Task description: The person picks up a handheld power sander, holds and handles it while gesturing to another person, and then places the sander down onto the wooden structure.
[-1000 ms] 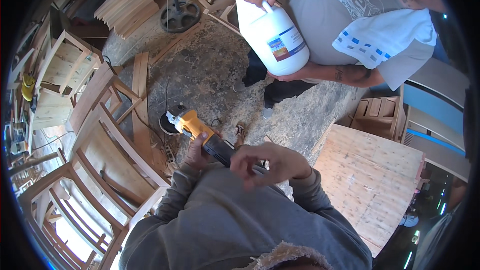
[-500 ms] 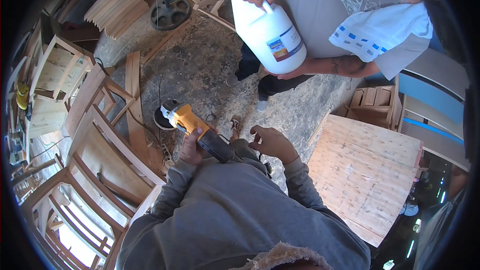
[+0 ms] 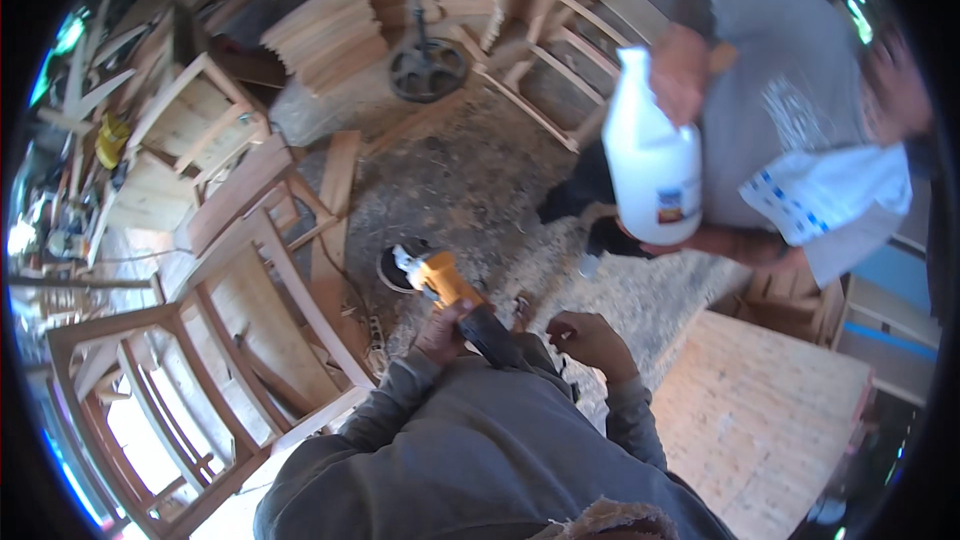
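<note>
An orange-and-black angle grinder (image 3: 455,290) is gripped by my left hand (image 3: 442,332) around the side of its body. Its disc end points away and to the left, over the floor. My right hand (image 3: 597,345) hovers to the right of the grinder, apart from it, its fingers loosely curled with a small gap and nothing visible in them. Across from me, another person's hands carry a large white plastic jug (image 3: 655,165), one at its handle and one under its base.
Wooden chair frames (image 3: 215,380) crowd the left side. A plywood-topped piece (image 3: 760,410) stands at the right. Stacked curved wood parts (image 3: 325,35) and a round-based stand (image 3: 428,68) are farther off. The other person (image 3: 790,70) has a white towel over an arm.
My view has swung left, so everything sits farther right and lower. The other person's jug is more upright. My left hand still holds the grinder; my right fingers look slightly more curled.
</note>
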### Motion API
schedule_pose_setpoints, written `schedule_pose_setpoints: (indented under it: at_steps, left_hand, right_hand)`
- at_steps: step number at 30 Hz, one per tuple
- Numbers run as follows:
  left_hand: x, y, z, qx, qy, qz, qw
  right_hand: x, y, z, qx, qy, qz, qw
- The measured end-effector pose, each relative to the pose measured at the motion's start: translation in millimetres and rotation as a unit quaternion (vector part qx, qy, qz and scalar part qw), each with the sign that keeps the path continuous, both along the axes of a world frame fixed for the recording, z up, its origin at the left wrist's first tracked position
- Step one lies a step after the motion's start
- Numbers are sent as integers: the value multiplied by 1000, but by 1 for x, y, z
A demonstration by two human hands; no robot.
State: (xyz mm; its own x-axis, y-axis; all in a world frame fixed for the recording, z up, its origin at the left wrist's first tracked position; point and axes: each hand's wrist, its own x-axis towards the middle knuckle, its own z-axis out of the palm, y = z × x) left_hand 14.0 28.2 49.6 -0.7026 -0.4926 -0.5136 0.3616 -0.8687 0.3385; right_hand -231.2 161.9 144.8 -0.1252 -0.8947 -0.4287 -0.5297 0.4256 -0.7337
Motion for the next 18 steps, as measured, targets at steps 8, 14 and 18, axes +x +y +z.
schedule_pose_setpoints:
  at_steps: [8,14,18]
  left_hand:
    - [-17,7,14,-49,-52,54,996]
    - [-2,10,25,-80,-67,152,983]
    - [9,12,30,-81,-112,241,961]
  right_hand:
    - [4,-11,2,51,-8,-13,999]
    - [-8,-32,-35,148,0,81,986]
    - [-17,-59,-36,110,11,189,976]
